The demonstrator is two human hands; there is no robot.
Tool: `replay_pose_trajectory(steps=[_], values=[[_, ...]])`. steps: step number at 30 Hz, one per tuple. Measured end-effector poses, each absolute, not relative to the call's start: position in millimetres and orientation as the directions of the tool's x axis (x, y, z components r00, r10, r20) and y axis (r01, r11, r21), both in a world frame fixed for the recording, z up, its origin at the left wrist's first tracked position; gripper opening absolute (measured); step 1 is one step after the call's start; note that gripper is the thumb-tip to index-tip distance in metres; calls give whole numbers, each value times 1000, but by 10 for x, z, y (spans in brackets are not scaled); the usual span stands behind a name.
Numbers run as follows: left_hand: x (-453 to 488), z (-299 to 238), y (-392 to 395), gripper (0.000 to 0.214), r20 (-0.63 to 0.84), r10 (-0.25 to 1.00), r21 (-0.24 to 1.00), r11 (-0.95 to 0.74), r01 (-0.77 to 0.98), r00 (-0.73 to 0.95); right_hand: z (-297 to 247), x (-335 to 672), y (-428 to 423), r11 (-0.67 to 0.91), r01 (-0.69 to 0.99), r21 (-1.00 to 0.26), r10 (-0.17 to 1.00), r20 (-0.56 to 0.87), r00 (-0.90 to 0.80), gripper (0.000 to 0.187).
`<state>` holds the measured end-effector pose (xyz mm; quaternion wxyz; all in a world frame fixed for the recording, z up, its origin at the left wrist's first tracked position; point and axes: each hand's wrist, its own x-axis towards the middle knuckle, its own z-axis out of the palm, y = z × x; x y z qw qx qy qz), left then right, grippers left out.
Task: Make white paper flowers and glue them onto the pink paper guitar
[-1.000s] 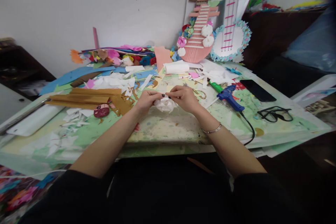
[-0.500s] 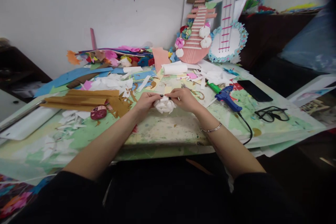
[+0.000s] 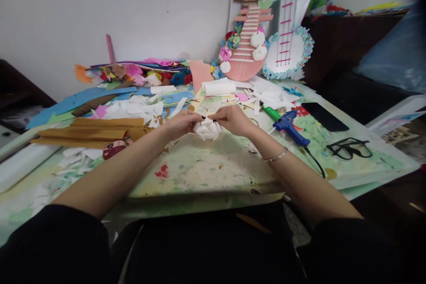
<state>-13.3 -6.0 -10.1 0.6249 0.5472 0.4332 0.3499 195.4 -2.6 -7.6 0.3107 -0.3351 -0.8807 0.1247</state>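
Note:
A white crepe-paper flower [image 3: 208, 130] with ruffled petals is held above the table, between my two hands. My left hand [image 3: 184, 123] pinches its upper left edge with thumb and fingers. On the opposite side my right hand [image 3: 232, 120] is closed on the upper right edge, fingertips close to those of the left. The underside of the flower faces away, so its base is hidden. Behind my right wrist, scissors handles [image 3: 254, 122] show in part. A blue hot glue gun [image 3: 290, 128] with a green tip section lies to the right.
Brown crepe paper [image 3: 89, 131], a dark red rounded object [image 3: 113, 148] and white scraps [image 3: 75, 159] lie left. Black glasses [image 3: 349, 147] and a phone [image 3: 325, 116] are right. Two paper instruments, one pink [image 3: 244, 64] and one white-and-blue [image 3: 289, 51], lean on the wall.
Both hands have spread slightly apart at the flower, which has turned a little and shows smoother petals. My forearms have moved outward, and the camera view has shifted slightly.

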Motion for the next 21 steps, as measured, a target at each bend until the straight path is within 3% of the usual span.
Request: replay_pose_trajectory(steps=[7,21], values=[[-115,-58,183,15,-194,875,981,177,81,444,-70,2002,195,759,502,-414,650,446,-616,32],[-141,-231,536,21,-256,830,964,254,74,495,-169,1968,491,733,539,-415,679,395,-619,38]])
